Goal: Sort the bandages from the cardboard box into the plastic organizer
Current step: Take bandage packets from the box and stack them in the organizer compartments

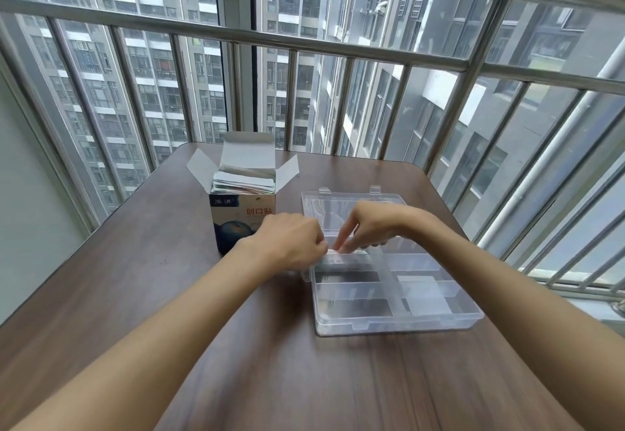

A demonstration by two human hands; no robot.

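An open cardboard box (236,224) stands on the brown table, its flaps up and a stack of bandages (244,183) filling it. Right of it lies the clear plastic organizer (399,324) with its lid folded back. My left hand (291,241) and my right hand (368,227) meet over the organizer's far-left compartment. Both pinch a small bunch of bandages (345,256) that rests on the compartment's edge. A white paper piece (424,295) lies in a right-hand compartment.
The wooden table (169,312) ends at a metal railing (304,45) with glass behind it, just past the box. A pale wall stands at the left. The organizer's lid (338,204) lies flat behind the tray.
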